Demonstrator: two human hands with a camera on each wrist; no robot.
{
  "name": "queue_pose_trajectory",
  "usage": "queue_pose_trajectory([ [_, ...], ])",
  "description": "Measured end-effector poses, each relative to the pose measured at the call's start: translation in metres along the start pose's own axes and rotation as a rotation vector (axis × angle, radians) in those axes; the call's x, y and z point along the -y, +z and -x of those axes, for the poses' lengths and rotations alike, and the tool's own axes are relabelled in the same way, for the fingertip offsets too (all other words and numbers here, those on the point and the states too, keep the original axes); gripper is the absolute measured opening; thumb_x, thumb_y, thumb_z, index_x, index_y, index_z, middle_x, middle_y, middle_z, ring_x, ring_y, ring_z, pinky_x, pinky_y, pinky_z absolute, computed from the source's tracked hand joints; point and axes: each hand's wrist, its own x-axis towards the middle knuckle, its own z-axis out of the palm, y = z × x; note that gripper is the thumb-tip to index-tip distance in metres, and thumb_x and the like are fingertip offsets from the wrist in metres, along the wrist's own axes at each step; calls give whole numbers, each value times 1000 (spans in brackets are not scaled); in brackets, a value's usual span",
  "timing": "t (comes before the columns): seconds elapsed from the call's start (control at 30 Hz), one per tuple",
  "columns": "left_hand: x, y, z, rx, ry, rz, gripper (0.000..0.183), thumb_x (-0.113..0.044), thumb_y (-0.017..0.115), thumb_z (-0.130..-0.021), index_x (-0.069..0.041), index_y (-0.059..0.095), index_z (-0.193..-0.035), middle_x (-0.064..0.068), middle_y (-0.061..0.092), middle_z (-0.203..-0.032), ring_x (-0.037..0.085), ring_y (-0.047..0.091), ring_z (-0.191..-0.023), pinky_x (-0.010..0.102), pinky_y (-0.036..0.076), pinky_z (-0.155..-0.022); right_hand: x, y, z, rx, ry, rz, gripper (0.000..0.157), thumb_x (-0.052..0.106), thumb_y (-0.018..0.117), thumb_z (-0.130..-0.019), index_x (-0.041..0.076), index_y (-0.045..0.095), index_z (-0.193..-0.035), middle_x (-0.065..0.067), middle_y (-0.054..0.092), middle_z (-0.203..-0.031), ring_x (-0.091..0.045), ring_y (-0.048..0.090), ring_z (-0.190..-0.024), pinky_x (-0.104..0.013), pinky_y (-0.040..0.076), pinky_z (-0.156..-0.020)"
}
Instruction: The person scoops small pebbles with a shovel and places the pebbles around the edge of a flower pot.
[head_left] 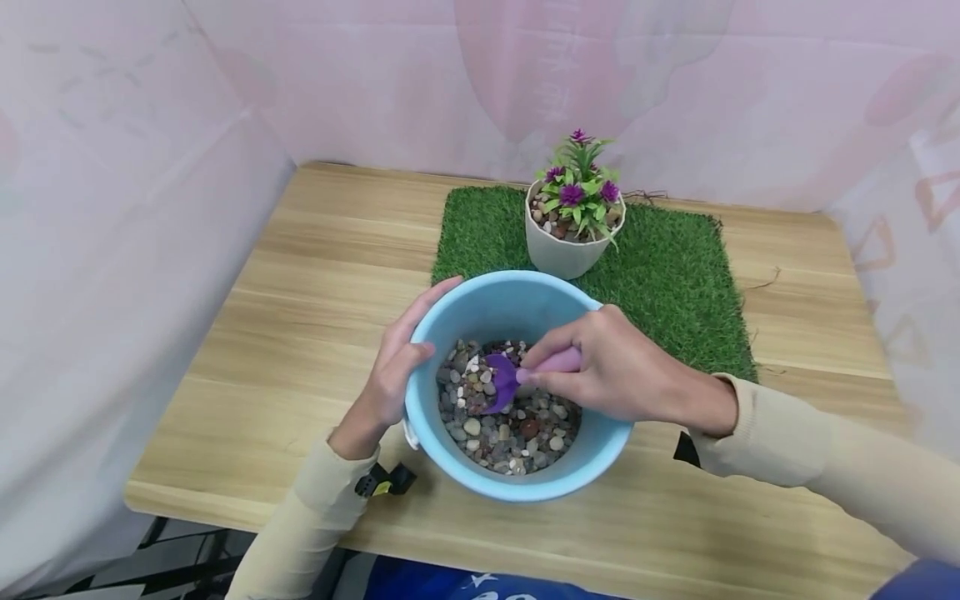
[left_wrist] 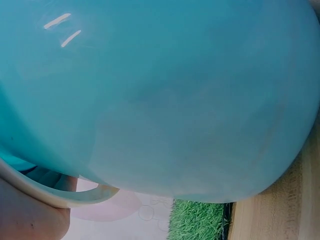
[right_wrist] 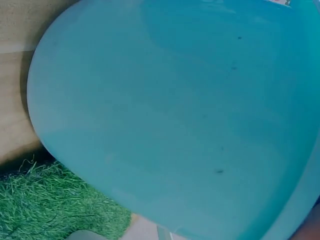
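A light blue bucket stands at the front of the table with a layer of mixed pebbles in it. My left hand grips its left rim, thumb over the edge; the left wrist view shows the bucket's outer wall close up. Reaching in over the right rim, my right hand holds a small purple shovel by its pink-purple handle. Pebbles lie heaped on the shovel's blade, inside the bucket. The right wrist view is mostly filled by the bucket's wall.
Behind the bucket, a white pot with a purple-flowered plant and pebbles stands on a green artificial grass mat. The wooden table reaches back to a pink and white curtain.
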Motion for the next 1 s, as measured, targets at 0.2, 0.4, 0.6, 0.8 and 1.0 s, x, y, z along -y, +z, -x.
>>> queue_pose_trajectory([
  [0.2, -1, -1, 0, -3, 1, -12, 69, -4, 32, -79, -3, 35, -148, 15, 47, -146, 36, 51, -128, 55, 47, -106, -1, -4, 6, -61, -47, -28, 12, 21, 75, -82, 19, 78, -94, 12, 76, -85, 8, 69, -75, -16, 60, -72],
  [0.4, 0, -2, 0, -5, -5, -11, 70, -4, 32, -79, -4, 35, -149, 16, 47, -146, 39, 51, -128, 59, 49, -102, -6, -8, 8, -77, -75, -89, 17, 24, 75, -82, 16, 77, -97, 8, 77, -86, 2, 71, -76, -19, 61, -65],
  [0.6, 0, -1, 0, 0, -8, -9, 69, -4, 32, -79, -4, 34, -149, 17, 46, -146, 41, 50, -128, 61, 48, -101, -11, -13, 15, -85, -70, -152, 23, 28, 74, -83, 17, 76, -103, 6, 77, -93, -2, 73, -83, -23, 62, -64],
  [0.8, 0, -2, 1, -4, -15, -19, 69, -4, 32, -79, -4, 35, -148, 16, 47, -146, 39, 50, -129, 55, 47, -106, -18, -20, 24, -140, -36, -181, 21, 21, 76, -81, 20, 76, -102, 6, 77, -92, -6, 74, -79, -26, 62, -57],
  [1.0, -1, -2, 2, 2, -18, -14, 69, -4, 32, -80, -5, 35, -148, 16, 46, -147, 35, 50, -131, 51, 47, -107, -25, -24, 33, -189, 15, -261, 21, 16, 78, -79, 20, 76, -100, 3, 77, -93, -15, 75, -75, -31, 62, -54],
])
